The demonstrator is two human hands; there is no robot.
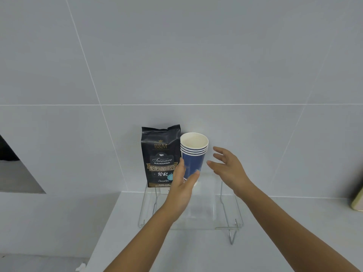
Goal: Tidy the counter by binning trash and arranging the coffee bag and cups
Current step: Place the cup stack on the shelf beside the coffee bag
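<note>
A black coffee bag (160,154) stands upright against the tiled wall at the back of a clear acrylic shelf (227,213). A stack of several blue paper cups (193,154) stands just to its right, touching it. My left hand (183,181) is in front of the stack's lower left side, fingers spread, thumb tip close to the cup wall; I cannot tell if it touches. My right hand (227,169) hovers open to the right of the cups, a short gap away. Neither hand holds anything.
The shelf rests on thin metal legs (231,236) over a white counter (275,232). A greenish-gold object (358,201) sits at the right edge. The counter drops to a lower surface (49,222) on the left, below a dark wall opening (11,167).
</note>
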